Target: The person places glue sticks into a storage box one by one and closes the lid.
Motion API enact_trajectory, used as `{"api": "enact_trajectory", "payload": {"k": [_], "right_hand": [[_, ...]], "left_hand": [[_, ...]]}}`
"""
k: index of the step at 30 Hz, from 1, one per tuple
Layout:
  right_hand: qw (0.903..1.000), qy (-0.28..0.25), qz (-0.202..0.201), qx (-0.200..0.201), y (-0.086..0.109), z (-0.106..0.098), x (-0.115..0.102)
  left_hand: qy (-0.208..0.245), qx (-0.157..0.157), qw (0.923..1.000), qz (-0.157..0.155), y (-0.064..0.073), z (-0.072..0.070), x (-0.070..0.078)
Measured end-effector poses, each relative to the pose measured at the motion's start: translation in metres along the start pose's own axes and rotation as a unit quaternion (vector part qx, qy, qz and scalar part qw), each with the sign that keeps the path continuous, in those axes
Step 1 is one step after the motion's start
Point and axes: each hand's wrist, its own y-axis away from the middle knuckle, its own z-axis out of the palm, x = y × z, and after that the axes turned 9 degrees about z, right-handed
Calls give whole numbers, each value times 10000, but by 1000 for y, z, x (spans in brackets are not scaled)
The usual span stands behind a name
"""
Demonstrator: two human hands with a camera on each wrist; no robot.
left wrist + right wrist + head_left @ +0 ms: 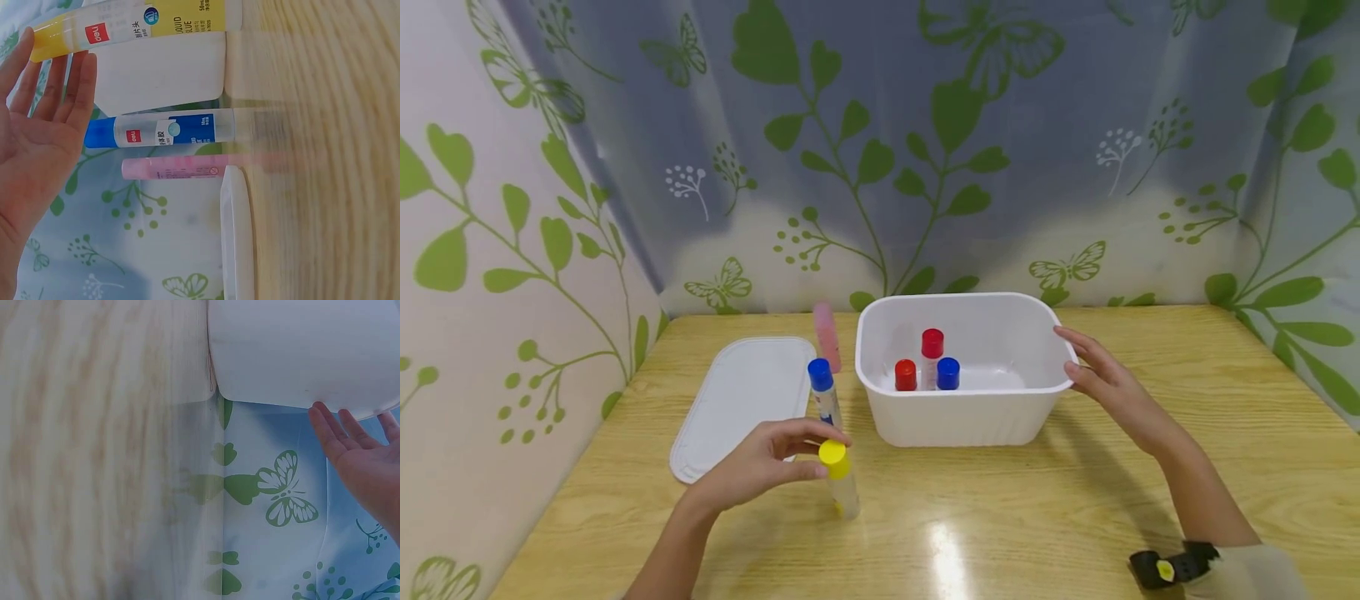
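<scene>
My left hand (767, 462) pinches the yellow cap of a clear liquid glue bottle (844, 492), which stands upright on the table at the front. Its thumb lies against the cap (50, 42) in the left wrist view, with the other fingers behind. A blue-capped glue bottle (826, 398) stands just behind that hand. Farther back is a pink bottle (827, 337). My right hand (1116, 396) touches the right end of the white box (958, 421), its fairly straight fingers at the rim. Inside stand a tall red-capped bottle (932, 344), a shorter red-capped one (906, 375) and a blue-capped one (948, 373).
A white lid (741, 408) lies flat on the wooden table (1000, 517), left of the box. A leaf-patterned curtain (850, 167) hangs at the back and along both sides. A black watch (1172, 567) is on the right wrist.
</scene>
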Motion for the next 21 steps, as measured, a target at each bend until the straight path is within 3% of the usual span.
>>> {"api": "enact_trajectory", "payload": {"k": [10,21], "right_hand": [[10000,29,72,9,0,1,1],[10000,8,-3,-46,-1,-1,2]], "left_hand": [[129,18,9999,96,1,1,-1],[-131,375,9991,158,-3,3,3]]}}
